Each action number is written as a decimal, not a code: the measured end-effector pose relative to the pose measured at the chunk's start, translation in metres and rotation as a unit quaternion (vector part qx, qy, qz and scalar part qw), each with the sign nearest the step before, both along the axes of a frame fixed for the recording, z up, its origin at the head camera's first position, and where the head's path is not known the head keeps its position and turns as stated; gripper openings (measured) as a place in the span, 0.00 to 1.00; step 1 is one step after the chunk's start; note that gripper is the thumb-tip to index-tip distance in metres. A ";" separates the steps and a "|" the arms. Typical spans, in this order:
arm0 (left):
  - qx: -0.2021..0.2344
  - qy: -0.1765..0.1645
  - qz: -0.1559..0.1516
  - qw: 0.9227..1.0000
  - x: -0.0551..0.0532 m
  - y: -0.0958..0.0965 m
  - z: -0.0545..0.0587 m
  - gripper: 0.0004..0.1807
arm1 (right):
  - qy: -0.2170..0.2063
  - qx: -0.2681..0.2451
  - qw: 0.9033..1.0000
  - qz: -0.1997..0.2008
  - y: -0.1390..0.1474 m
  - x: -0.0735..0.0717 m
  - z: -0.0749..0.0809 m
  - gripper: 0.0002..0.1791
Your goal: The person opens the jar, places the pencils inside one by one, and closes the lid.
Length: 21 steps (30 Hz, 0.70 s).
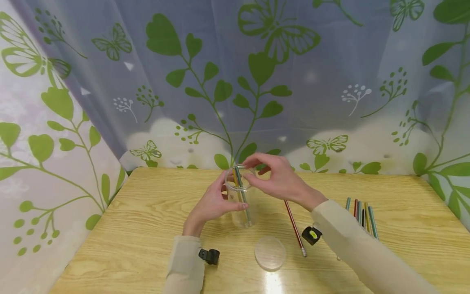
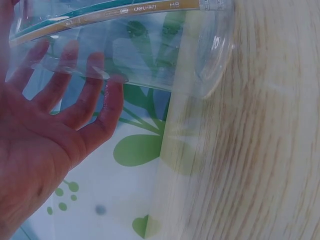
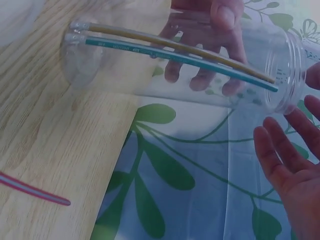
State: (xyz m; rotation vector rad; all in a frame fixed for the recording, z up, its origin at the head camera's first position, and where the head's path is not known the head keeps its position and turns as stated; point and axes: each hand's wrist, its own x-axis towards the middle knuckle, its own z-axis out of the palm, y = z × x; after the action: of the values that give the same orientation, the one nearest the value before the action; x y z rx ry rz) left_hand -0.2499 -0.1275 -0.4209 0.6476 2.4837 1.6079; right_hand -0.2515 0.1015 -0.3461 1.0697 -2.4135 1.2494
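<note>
In my head view, the beige fabric sleeve [image 1: 363, 249] hides some lower ends of the slim multicoloured pencils [image 1: 367, 217]. In the left wrist view, the top edge cuts the transparent cylindrical jar [image 2: 155, 55]; in the right wrist view, edges cut the red striped pencil [image 3: 35, 191] and the right grip [image 3: 300, 180].

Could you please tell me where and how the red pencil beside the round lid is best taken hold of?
I'd pinch the red pencil around mid-shaft, thumb and fingers on its two long sides, the right hand coming down from above. It lies flat, slim and straight, apart from the round lid, so both long sides look free.
</note>
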 end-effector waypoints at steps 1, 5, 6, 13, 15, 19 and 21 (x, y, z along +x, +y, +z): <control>0.000 0.001 0.000 1.000 0.000 0.000 0.000 0.50 | 0.006 -0.005 1.000 0.000 0.002 0.000 0.000 0.13; 0.002 -0.001 -0.001 1.000 0.000 0.001 0.001 0.50 | 0.021 -0.013 1.000 -0.011 0.010 0.000 -0.003 0.13; 0.003 -0.002 -0.001 1.000 0.000 0.001 0.001 0.50 | 0.022 -0.012 1.000 -0.016 0.012 0.000 -0.004 0.13; 0.004 0.001 -0.002 1.000 0.001 0.001 0.001 0.50 | -0.016 -0.006 0.998 -0.068 0.024 0.000 -0.011 0.13; 0.003 0.000 0.000 1.000 0.001 0.001 0.001 0.50 | -0.026 0.002 0.997 -0.079 0.028 0.000 -0.014 0.13; -0.004 -0.002 0.006 1.000 0.002 0.001 0.001 0.50 | -0.044 0.022 0.994 -0.099 0.036 -0.001 -0.021 0.13; -0.007 -0.003 0.009 1.000 0.002 0.001 0.001 0.50 | -0.055 0.032 0.992 -0.110 0.040 -0.001 -0.026 0.13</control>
State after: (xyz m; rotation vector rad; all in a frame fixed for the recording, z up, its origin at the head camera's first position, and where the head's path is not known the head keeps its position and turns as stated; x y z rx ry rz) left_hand -0.2479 -0.1265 -0.4194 0.6206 2.5009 1.5947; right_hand -0.2529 0.1419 -0.3724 0.7415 -2.5865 1.1933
